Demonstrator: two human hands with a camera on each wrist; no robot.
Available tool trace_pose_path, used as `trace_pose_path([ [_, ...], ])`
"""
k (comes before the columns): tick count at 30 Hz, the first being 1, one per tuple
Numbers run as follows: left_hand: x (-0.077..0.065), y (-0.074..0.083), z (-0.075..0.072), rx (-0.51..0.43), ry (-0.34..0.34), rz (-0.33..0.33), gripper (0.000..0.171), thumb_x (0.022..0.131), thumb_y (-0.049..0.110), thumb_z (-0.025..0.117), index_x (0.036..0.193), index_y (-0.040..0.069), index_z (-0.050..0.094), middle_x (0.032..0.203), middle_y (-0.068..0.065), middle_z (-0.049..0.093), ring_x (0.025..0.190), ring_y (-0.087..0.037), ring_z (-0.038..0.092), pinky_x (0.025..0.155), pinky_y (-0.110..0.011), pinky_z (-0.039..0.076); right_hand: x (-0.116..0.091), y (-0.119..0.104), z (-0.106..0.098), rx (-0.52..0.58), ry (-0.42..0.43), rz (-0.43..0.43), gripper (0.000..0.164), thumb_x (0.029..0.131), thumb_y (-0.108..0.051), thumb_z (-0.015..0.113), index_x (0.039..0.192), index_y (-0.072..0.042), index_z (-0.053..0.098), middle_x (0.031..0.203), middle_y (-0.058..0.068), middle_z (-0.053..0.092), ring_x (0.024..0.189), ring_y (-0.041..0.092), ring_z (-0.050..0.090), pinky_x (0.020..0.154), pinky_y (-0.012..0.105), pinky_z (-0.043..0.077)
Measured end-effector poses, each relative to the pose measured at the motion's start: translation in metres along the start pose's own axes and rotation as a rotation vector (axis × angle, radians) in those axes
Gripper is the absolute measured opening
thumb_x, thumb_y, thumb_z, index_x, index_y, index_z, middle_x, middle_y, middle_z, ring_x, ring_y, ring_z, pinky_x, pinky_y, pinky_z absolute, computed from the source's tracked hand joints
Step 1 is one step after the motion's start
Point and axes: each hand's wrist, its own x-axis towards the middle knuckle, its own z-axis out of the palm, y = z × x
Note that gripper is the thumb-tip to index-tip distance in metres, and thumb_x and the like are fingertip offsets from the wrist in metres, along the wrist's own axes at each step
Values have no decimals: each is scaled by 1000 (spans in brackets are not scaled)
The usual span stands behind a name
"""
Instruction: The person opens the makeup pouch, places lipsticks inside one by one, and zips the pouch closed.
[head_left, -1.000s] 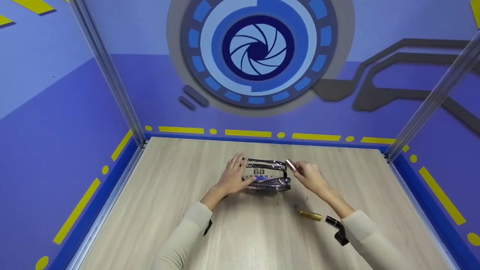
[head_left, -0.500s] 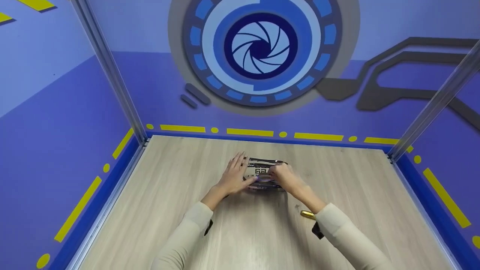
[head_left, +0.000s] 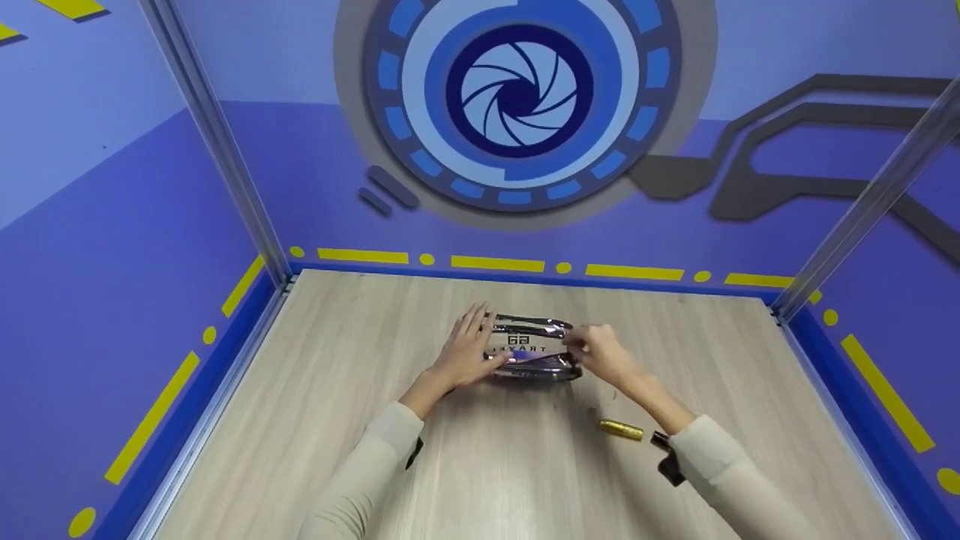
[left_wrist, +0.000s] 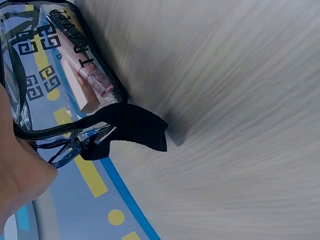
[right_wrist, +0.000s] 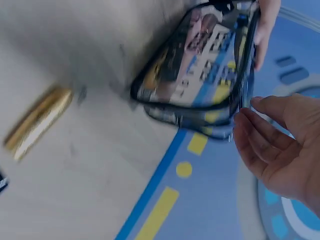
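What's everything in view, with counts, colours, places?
Pouch: one, clear with black trim, on table
Pink tube: one, pink with black cap, in pouch
Pale item: one, pinkish, beside it
Other contents: unclear
Gold tube: one, gold, on table
Black tube: one, black, beside gold tube
Walls: three, blue with graphics, around table
Table: one, light wood, below
Posts: two, grey, far corners
Wrist devices: two, black, at wrists
Sleeves: two, beige, on forearms
Left hand: one, on pouch
Right hand: one, pouch's right end

From high up, the head view faces forward and down, the clear pouch [head_left: 532, 349] at five o'clock. The closer wrist views share it, the left at ten o'clock, the right at one.
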Motion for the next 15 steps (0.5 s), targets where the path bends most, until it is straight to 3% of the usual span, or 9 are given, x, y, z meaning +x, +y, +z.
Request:
trace_pose_path([
  [3, 0, 0, 1, 1, 12, 5, 87, 102, 52, 52, 162, -1, 17, 171, -23, 10, 159, -40, 9, 129, -57, 13, -18, 7, -15, -31, -76, 115, 14, 82, 12, 70, 95, 10, 74, 84, 21, 75, 71, 28, 71, 67, 39, 63],
  [8, -1, -2, 3, -2, 18, 5, 88, 101, 50, 53, 162, -2, 16, 171, -24, 9, 159, -42, 9, 129, -58, 12, -54, 18, -18, -91, -368, 398, 31, 80, 2, 77, 110, 5, 69, 92, 18, 71, 79, 25, 67, 69, 40, 59],
  [10, -2, -3, 4, -8, 28, 9, 87, 101, 49, 53, 162, -3, 18, 170, -25, 11, 158, -43, 11, 128, -59, 14, -68, 23, -12, -106, -425, 429, 31, 79, 3, 75, 109, 4, 69, 96, 19, 69, 84, 29, 66, 73, 44, 59],
  [12, -2, -3, 4, -11, 23, 5, 88, 101, 51, 52, 162, -2, 16, 171, -24, 9, 159, -42, 10, 129, -58, 12, -80, 29, -5, -123, -437, 405, 28, 79, 5, 72, 106, 5, 67, 95, 20, 68, 86, 32, 65, 76, 48, 57],
  [15, -1, -3, 5, -14, 8, -6, 88, 102, 52, 51, 163, 0, 13, 172, -21, 6, 160, -38, 5, 130, -56, 9, -93, 35, 3, -140, -439, 396, 23, 87, -4, 73, 106, 4, 63, 90, 17, 63, 81, 29, 60, 76, 48, 54],
])
